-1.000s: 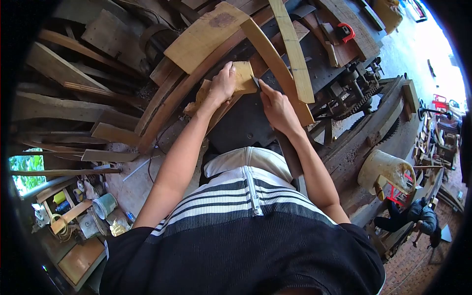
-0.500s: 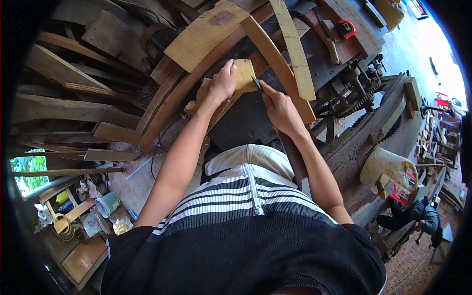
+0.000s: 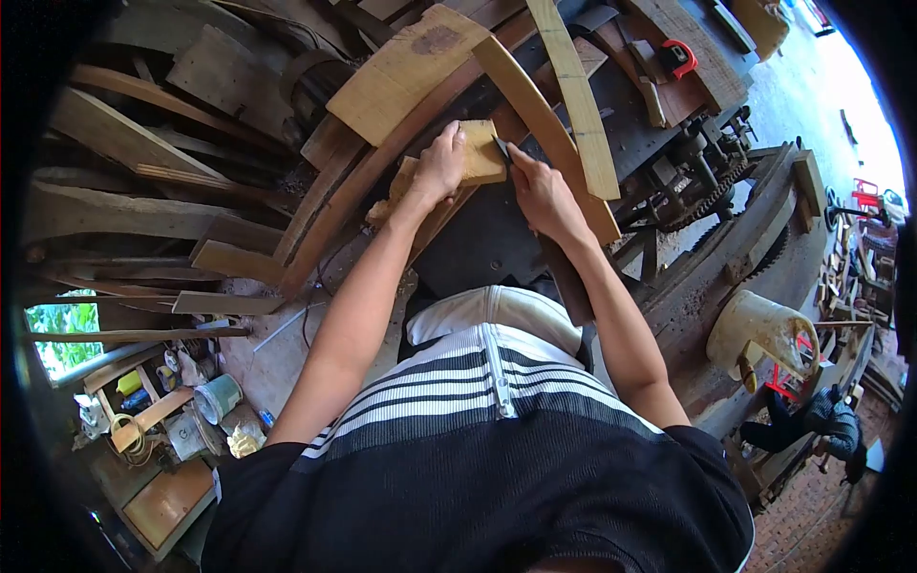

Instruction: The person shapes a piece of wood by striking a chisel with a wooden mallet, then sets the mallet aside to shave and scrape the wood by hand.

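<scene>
My left hand [image 3: 439, 168] is closed on the left part of a pale wooden block [image 3: 482, 151] above the dark work surface [image 3: 478, 234]. My right hand [image 3: 547, 196] is wrapped round a thin dark pointed tool [image 3: 501, 146], whose tip touches the block near its right end. Below the right wrist, a long dark brown piece [image 3: 565, 282] slants down towards my lap; whether it belongs to the tool, I cannot tell. Under the left hand lies a rough-edged wooden piece [image 3: 405, 180].
Curved planks [image 3: 544, 124] and a wide board [image 3: 406, 72] lie beyond the block. A red tape measure [image 3: 679, 59] is at the upper right. To the right are a toothed machine part [image 3: 712, 196] and a white bucket [image 3: 755, 329]. Another person [image 3: 831, 420] is at the lower right.
The whole view has shifted slightly, with the scene a little lower and to the right. Both hands keep their holds, and the tool tip is still at the block's right part.
</scene>
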Tool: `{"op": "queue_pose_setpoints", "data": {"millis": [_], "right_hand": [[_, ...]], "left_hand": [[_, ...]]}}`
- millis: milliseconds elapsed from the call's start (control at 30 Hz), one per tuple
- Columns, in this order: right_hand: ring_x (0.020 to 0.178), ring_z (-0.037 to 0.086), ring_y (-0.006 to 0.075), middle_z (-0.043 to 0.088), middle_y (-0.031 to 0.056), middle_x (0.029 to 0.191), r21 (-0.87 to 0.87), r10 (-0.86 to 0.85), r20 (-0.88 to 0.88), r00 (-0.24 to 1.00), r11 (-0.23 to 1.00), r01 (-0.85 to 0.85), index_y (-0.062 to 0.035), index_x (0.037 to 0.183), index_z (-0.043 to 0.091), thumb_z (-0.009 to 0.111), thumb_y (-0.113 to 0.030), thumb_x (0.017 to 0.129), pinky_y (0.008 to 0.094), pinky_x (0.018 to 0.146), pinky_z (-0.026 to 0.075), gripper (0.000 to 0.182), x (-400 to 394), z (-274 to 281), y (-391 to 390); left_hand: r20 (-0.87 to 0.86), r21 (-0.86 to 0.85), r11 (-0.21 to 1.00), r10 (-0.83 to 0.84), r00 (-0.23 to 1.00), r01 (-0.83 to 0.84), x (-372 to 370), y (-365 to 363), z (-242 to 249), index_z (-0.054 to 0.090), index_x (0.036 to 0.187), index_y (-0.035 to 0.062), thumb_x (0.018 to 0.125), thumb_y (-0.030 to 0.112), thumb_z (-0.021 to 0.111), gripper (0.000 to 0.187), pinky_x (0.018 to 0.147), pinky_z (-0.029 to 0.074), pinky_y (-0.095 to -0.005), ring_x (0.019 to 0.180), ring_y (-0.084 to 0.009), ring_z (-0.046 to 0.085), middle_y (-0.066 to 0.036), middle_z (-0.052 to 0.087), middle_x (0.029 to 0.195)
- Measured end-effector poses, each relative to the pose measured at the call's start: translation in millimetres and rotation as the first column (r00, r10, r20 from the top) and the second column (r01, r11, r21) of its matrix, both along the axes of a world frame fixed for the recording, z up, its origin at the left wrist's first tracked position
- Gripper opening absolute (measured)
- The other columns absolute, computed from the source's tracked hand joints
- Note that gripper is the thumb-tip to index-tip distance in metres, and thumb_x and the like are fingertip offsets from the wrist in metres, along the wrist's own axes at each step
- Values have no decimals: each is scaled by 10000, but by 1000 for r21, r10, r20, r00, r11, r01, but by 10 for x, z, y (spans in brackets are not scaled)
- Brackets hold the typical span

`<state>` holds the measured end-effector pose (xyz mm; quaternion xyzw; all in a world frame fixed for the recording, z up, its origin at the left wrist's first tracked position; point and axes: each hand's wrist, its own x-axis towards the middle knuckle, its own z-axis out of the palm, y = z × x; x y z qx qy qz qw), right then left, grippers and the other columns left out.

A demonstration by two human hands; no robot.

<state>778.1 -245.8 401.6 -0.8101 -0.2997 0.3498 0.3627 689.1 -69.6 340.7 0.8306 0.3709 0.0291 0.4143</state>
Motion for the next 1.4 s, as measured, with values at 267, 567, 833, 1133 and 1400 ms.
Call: {"op": "queue_pose_setpoints", "data": {"millis": [267, 567, 833, 1133, 1400], "right_hand": [[481, 651, 251, 665, 203, 683, 55, 67, 174, 983, 995, -78, -129, 1412, 539, 451, -166, 1036, 375, 528, 550, 389, 24, -12, -53], [467, 641, 249, 666, 204, 680, 42, 70, 135, 988, 996, -76, -121, 1422, 519, 460, -196, 1034, 389, 532, 549, 400, -7, 118, -40], [453, 633, 233, 670, 183, 677, 45, 92, 223, 970, 994, -105, -121, 1413, 536, 438, -198, 1041, 370, 491, 544, 392, 20, -29, -69], [457, 637, 239, 673, 192, 685, 46, 97, 170, 981, 993, -106, -116, 1410, 533, 438, -199, 1043, 374, 494, 539, 387, 102, 66, 42], [465, 642, 253, 674, 210, 692, 67, 99, 299, 949, 990, -125, -110, 1403, 541, 431, -195, 1043, 380, 515, 550, 386, 149, -128, 137]], "left_hand": [[-90, -118, 992, 29, 996, -39, 39, -96, 263, 435, 1444, 56, 1049, 396, 322, 533, 1000, 480, -506, 1166, -464, 585, -269, 595, 1295], [-21, -79, 997, -7, 1000, 5, 16, -27, 84, 446, 1435, 62, 1046, 390, 328, 522, 1037, 426, -530, 1192, -492, 547, -267, 571, 1324], [-14, 22, 999, -22, 1000, 23, 20, 4, 25, 443, 1434, 59, 1048, 392, 326, 523, 1043, 420, -530, 1201, -488, 540, -279, 567, 1319], [3, 23, 1000, -6, 1000, 6, 7, -26, 67, 442, 1433, 42, 1046, 386, 337, 528, 1048, 421, -515, 1213, -474, 539, -281, 571, 1313], [45, 42, 999, -27, 999, 25, -8, -31, 12, 438, 1434, 29, 1046, 372, 334, 528, 1049, 417, -515, 1210, -483, 536, -286, 562, 1323]]}}
